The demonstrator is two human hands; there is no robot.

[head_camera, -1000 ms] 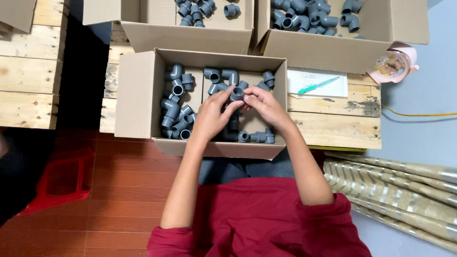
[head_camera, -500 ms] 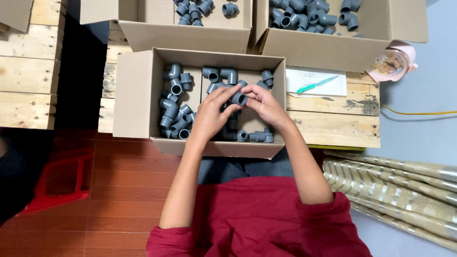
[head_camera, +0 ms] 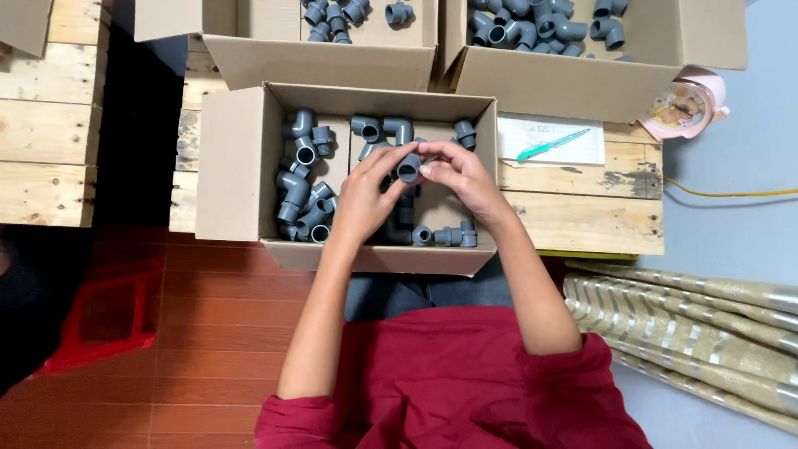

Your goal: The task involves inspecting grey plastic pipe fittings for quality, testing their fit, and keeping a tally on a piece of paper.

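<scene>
From the head camera, the left hand (head_camera: 363, 199) and right hand (head_camera: 462, 175) meet over the open cardboard box (head_camera: 229, 166), fingertips of both pinched around one grey pipe fitting (head_camera: 408, 169) held just above the loose grey elbows (head_camera: 301, 195) heaped inside; a green pen (head_camera: 551, 145) lies on paper nearby.

Both forearms reach forward; left hand (head_camera: 364, 199) and right hand (head_camera: 461, 176) meet, fingers apparently pinched together.
</scene>
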